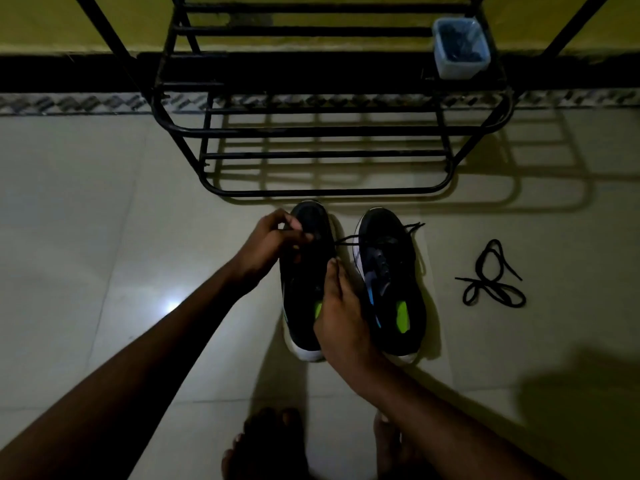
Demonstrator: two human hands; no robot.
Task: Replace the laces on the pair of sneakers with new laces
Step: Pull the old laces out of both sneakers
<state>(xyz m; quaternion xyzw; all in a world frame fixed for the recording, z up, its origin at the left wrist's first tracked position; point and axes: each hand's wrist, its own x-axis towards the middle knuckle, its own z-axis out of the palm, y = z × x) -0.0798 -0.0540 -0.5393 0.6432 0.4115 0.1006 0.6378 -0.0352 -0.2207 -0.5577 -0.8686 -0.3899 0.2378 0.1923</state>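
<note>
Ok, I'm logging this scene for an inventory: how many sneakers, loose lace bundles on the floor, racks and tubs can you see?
Sneakers: 2
Loose lace bundle: 1
Metal rack: 1
Plastic tub: 1
Total: 5

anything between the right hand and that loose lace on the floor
Yes: the right sneaker stands between the right hand and the loose lace. That hand is also pinching a lace at the left sneaker.

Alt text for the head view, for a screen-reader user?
Both hands pinch a black lace at the left sneaker, left hand near the toe, right hand mid-shoe. The right sneaker stands beside it; a loose lace lies to its right, a black metal shoe rack behind.
</note>
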